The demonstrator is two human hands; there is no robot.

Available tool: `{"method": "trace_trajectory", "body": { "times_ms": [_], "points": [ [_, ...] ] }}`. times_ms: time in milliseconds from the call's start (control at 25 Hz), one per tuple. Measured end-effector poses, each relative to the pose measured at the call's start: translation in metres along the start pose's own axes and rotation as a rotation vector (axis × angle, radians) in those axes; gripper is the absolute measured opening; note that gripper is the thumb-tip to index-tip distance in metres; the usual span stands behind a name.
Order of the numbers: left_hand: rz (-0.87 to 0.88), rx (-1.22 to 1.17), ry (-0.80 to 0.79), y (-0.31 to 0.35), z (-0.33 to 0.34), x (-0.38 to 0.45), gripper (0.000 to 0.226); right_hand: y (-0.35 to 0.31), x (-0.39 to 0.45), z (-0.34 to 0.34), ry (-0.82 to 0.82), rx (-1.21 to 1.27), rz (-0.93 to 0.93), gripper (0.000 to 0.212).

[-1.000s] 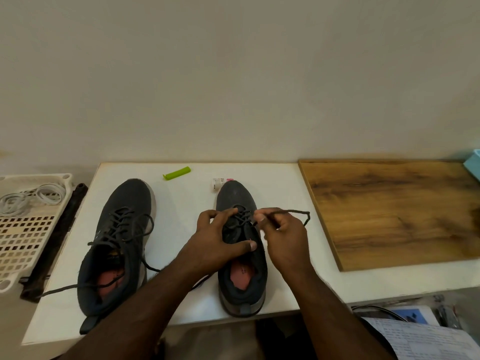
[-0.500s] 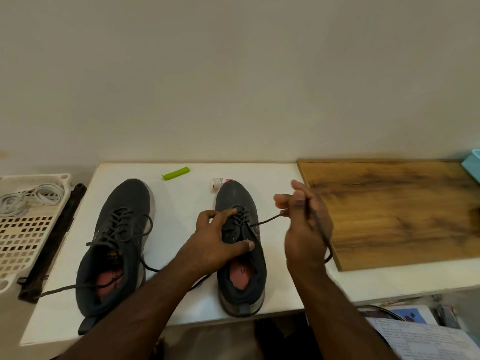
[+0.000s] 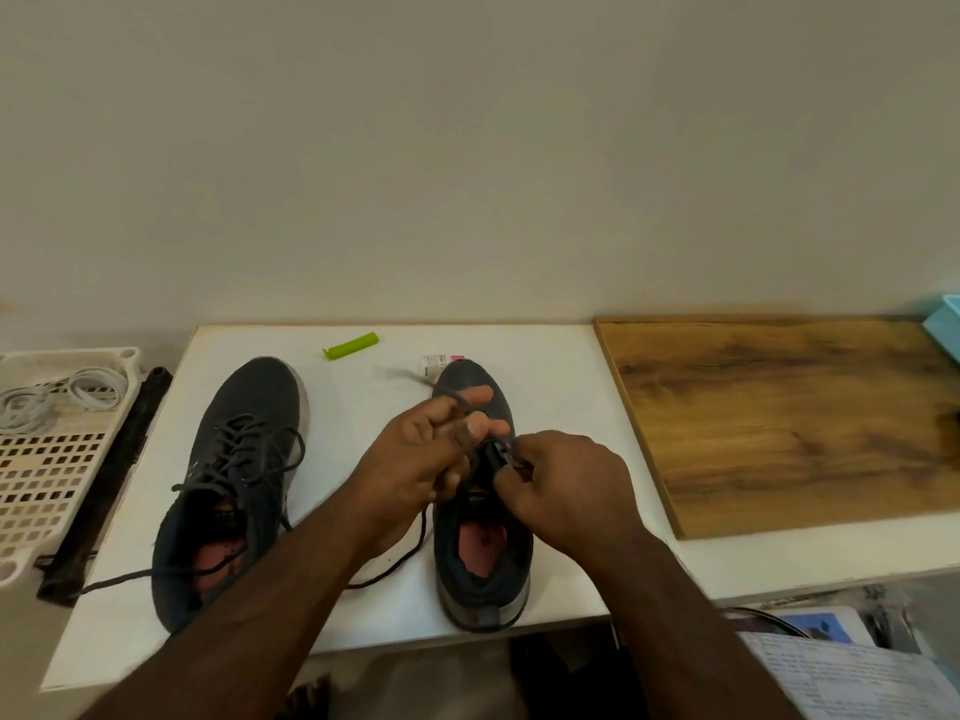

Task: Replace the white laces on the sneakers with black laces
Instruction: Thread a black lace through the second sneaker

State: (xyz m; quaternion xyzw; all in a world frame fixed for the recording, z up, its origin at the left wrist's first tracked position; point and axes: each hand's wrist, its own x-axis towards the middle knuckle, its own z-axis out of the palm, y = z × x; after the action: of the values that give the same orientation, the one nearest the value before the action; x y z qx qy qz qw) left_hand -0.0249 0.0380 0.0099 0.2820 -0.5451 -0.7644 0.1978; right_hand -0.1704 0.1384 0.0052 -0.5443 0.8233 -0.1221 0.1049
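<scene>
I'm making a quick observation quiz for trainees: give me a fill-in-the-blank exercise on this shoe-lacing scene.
1. Both hands work on the sneaker on the person's ____ side.
2. The coiled white laces lie in the perforated ____ off the table's left edge.
3. The small plastic clip behind the sneakers is ____ in colour.
4. The left sneaker is already threaded with a ____ lace.

Missing words: right; tray; green; black

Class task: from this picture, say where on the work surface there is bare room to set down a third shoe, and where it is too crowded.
Free: the wooden board, bare where it shows, right of the right sneaker.

Narrow: the white table strip between the left sneaker and right sneaker, crossed by a forearm and a loose black lace.

Crowded: the right sneaker's eyelets, where left hand and right hand work.
</scene>
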Motion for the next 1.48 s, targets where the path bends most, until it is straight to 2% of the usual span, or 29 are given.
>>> {"method": "trace_trajectory", "body": {
  "times_ms": [80,160,240,320,400,480,520,600,640,760,800,880,1000,1160,1240,1400,1480],
  "points": [
    [0.013,-0.047,0.005,-0.001,-0.001,0.001,0.039,0.000,0.000,-0.001,-0.023,0.015,-0.015,0.027],
    [0.047,-0.078,0.065,-0.002,-0.004,0.004,0.026,0.002,-0.001,0.003,0.025,0.118,-0.064,0.027],
    [0.093,0.042,0.116,-0.003,-0.003,0.003,0.021,0.005,-0.002,0.005,0.098,0.338,-0.095,0.044],
    [0.156,0.280,0.106,-0.009,0.004,0.001,0.020,0.001,-0.003,0.006,0.153,0.680,-0.063,0.058],
    [0.200,0.514,0.041,-0.018,0.014,-0.002,0.020,-0.006,-0.004,0.005,0.182,0.924,-0.077,0.051],
    [0.223,0.683,0.000,-0.024,0.021,-0.003,0.021,-0.012,-0.002,-0.001,0.180,0.999,-0.115,0.032],
    [0.235,0.737,-0.005,-0.025,0.023,-0.003,0.020,-0.013,-0.001,-0.004,0.169,1.050,-0.106,0.024],
    [0.256,0.794,0.000,-0.021,0.025,-0.003,0.016,-0.007,0.001,-0.006,0.176,1.139,-0.017,0.021],
    [0.257,0.796,0.026,-0.019,0.024,-0.003,0.017,-0.001,0.003,-0.005,0.218,1.108,0.045,0.026],
    [0.163,0.699,0.221,-0.012,0.010,-0.003,0.006,0.019,0.007,0.002,0.398,0.744,0.172,0.038],
    [0.108,0.697,0.267,-0.011,0.002,-0.002,0.003,0.022,0.007,0.002,0.440,0.641,0.177,0.034],
    [-0.012,0.790,0.248,-0.012,-0.009,-0.001,0.015,0.022,0.007,0.000,0.473,0.514,0.124,0.021],
    [-0.108,0.866,0.195,-0.018,-0.009,-0.004,0.025,0.010,0.001,0.004,0.362,0.523,0.052,0.009],
    [-0.099,0.900,0.236,-0.020,-0.011,-0.002,0.017,-0.001,-0.006,0.018,0.159,0.624,0.121,0.009],
    [-0.117,0.805,0.234,-0.020,-0.016,0.000,0.011,-0.003,-0.007,0.022,0.113,0.588,0.126,0.009],
    [-0.280,0.452,0.175,-0.021,-0.028,0.004,0.008,-0.008,-0.005,0.025,0.092,0.480,0.112,0.009],
    [-0.329,0.365,0.152,-0.020,-0.031,0.005,0.008,-0.009,-0.005,0.028,0.094,0.457,0.103,0.009]
  ]
}}
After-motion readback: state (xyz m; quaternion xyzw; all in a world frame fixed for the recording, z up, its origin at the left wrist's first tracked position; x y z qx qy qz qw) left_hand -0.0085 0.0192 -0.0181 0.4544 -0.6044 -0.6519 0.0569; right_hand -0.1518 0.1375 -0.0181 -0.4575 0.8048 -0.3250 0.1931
